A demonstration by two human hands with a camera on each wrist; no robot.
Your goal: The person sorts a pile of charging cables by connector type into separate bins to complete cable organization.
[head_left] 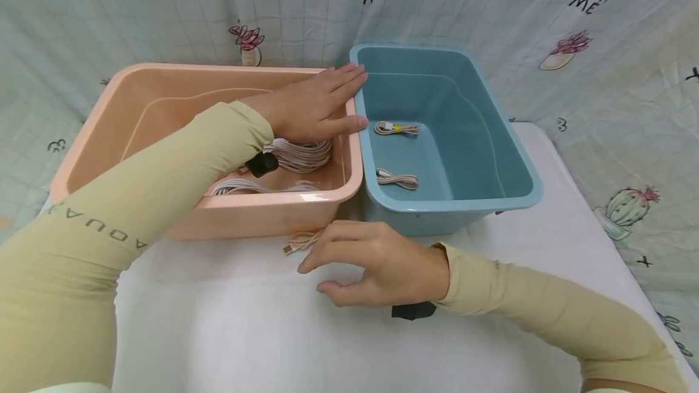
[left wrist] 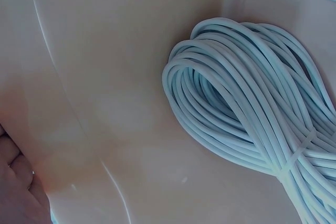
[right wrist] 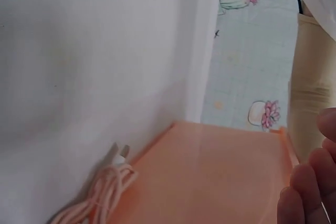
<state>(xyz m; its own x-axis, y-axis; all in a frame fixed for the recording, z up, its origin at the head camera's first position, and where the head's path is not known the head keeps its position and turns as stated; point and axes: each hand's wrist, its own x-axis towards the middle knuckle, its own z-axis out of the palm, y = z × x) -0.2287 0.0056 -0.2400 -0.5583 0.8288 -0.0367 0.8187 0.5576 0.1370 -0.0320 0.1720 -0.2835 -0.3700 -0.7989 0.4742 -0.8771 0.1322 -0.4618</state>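
My left hand (head_left: 319, 105) reaches over the pink bin (head_left: 246, 220), its straight fingers on the rim where it meets the blue bin (head_left: 464, 205). Beneath that hand lies a thick coil of white cable (left wrist: 236, 98), tied with a band; a second white bundle (head_left: 240, 187) is near the bin's front wall. Over the table, my right hand (head_left: 377, 268) hovers with loosely bent fingers and nothing visible in its grasp. Just beyond its fingertips, a small pinkish USB cable (right wrist: 107, 190), folded into a bundle, sits against the pink bin, partly hidden by the hand in the head view.
Two small bundled USB cables lie in the blue bin, one with a yellow tie (head_left: 395, 128) and one nearer the front (head_left: 401, 179). Both bins stand side by side on a white-covered table (head_left: 262, 326). A patterned curtain (head_left: 306, 5) hangs behind and beside them.
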